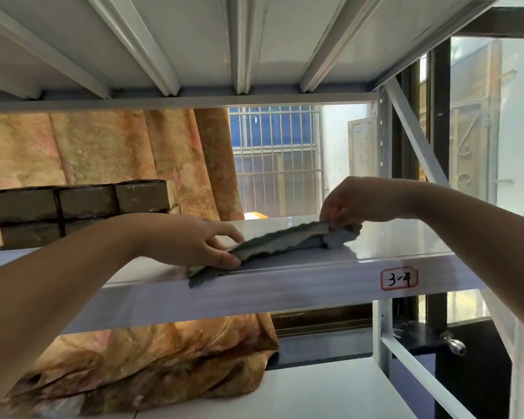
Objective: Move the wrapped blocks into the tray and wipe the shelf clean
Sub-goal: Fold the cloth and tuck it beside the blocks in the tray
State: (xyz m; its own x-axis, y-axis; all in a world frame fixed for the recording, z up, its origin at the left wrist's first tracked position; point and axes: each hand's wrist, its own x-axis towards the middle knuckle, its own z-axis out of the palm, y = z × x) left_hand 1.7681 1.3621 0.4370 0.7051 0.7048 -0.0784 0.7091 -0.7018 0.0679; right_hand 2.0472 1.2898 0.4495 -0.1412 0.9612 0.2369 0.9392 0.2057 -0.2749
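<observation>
A grey cloth (280, 241) lies stretched along the front of the white metal shelf (390, 237). My left hand (194, 240) holds its left end, thumb under and fingers on top. My right hand (354, 204) pinches the cloth's right end and lifts it slightly. Several brown wrapped blocks (82, 204) stand stacked in two layers at the shelf's far left, behind my left forearm. No tray is in view.
The shelf's front beam carries a label reading 3-4 (399, 278). Another shelf deck (254, 40) hangs close overhead. An orange patterned curtain (103, 152) hangs behind and drapes onto the lower shelf (315, 394). A barred window (277, 158) is beyond.
</observation>
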